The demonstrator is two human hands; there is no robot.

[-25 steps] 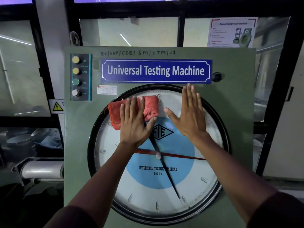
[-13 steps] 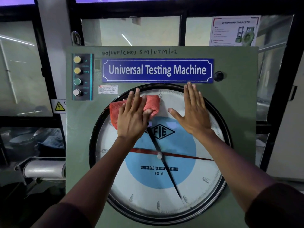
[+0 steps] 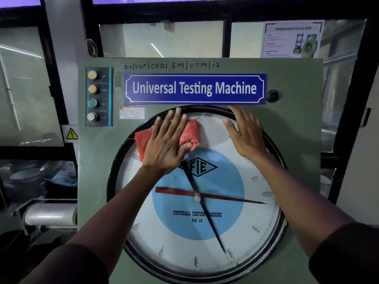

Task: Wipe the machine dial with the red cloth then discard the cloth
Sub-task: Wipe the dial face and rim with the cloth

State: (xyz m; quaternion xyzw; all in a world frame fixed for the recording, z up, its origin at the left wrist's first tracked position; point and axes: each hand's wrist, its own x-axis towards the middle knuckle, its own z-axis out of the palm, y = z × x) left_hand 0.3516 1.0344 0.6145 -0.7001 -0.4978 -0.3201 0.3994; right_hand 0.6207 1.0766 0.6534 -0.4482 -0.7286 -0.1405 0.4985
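A large round machine dial (image 3: 221, 238) with a black rim, a white face and a blue centre fills the front of a green cabinet. A red cloth (image 3: 190, 133) is pressed against the upper left of the dial glass under my left hand (image 3: 167, 144), whose thumb curls around its lower right edge. My right hand (image 3: 246, 134) lies flat with fingers spread on the dial's upper right, fingertips at the black rim. The middle of the cloth is hidden by my left hand.
A blue "Universal Testing Machine" nameplate (image 3: 194, 88) sits just above the dial. A column of push buttons (image 3: 92, 96) is at the cabinet's upper left, a black knob (image 3: 272, 96) at upper right. Windows stand behind; a white cylinder (image 3: 49, 214) projects at lower left.
My left hand has slid the red cloth upward and slightly right toward the dial's top rim. My right hand has shifted up and to the right along the rim.
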